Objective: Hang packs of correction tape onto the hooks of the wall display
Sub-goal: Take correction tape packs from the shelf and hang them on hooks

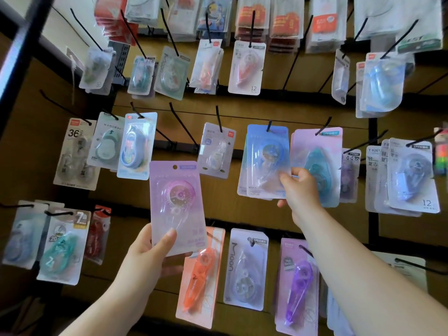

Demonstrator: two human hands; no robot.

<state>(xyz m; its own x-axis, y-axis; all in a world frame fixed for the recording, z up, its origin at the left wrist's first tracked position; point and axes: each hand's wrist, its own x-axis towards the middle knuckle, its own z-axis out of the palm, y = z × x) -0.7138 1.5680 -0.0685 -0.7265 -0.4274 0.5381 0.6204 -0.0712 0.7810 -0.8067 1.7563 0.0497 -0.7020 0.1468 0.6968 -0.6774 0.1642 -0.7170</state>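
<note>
My left hand (150,253) holds a pink-purple pack of correction tape (177,204) by its lower edge, thumb on the front, upright in front of the display. Its hang hole is free of any hook. Above it an empty black hook (181,126) sticks out of the middle rail. My right hand (300,192) pinches the lower right corner of a blue pack (266,161) that hangs on a hook (269,126), with more packs stacked behind it.
The wall display carries several rows of black hooks on dark rails (266,92). Hanging packs fill most hooks, such as a pink pack with a teal dispenser (317,163), an orange pack (201,275) and a purple pack (298,282). A bare hook (419,265) juts out at lower right.
</note>
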